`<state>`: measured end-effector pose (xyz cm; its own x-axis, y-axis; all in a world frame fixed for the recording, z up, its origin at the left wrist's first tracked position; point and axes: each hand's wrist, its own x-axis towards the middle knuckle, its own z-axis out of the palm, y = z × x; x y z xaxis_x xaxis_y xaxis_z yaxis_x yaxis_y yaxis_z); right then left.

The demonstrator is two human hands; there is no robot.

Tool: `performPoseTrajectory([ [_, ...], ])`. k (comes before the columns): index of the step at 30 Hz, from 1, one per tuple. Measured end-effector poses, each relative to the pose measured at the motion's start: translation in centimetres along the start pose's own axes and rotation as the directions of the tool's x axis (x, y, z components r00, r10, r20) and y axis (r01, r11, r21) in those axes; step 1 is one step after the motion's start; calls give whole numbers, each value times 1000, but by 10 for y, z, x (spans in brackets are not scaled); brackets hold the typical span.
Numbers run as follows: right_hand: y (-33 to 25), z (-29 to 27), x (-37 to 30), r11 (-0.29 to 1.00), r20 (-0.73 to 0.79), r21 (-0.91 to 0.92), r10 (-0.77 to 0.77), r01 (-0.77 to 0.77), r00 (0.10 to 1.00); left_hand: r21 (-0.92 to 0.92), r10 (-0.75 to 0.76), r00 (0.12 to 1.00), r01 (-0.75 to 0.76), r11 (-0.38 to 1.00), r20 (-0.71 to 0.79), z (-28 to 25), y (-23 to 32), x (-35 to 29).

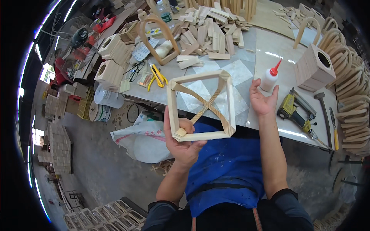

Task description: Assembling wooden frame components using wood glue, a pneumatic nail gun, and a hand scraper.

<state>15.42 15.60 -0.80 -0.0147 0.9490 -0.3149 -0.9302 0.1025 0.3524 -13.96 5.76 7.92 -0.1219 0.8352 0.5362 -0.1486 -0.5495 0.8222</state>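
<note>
Stretching across the upper half of the room, the pale workbench (246,50) carried the bulk of the clutter: a loose heap of short wooden slats (208,32) toward the back, a row of bent wooden arches (347,73) stacked along the person's right edge, and square wooden boxes with round holes (316,65) standing near them. Below the bench, on the grey floor, a white sack (142,138) slumped against the table's front. Out in front of the person's blue apron (227,165), clear of the bench top, hung an open square wooden frame (202,104) with two crossed slats inside it, tilted so that one corner pointed down. The left hand (184,142) was clamped around that lower corner, thumb over the front face and fingers curled behind. The right hand (263,101) was open, fingers spread, its fingertips just at the side of a white glue bottle with a red nozzle (269,77) standing upright on the bench; I could not tell whether it actually touched. A yellow nail gun (295,111) lay just beside that hand, a hammer (323,109) beyond it, and a yellow utility knife (157,75) sat farther left.
</note>
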Motion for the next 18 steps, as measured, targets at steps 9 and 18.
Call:
performPoseTrajectory([
  [9, -11, 12, 27, 997, -23, -12, -82, 82, 996, 15, 61, 994, -63, 998, 86, -9, 2, -4],
  [18, -4, 34, -6, 901, -26, -414, -152, 128, 988, -7, 77, 984, -77, 997, 162, -19, 2, -6],
])
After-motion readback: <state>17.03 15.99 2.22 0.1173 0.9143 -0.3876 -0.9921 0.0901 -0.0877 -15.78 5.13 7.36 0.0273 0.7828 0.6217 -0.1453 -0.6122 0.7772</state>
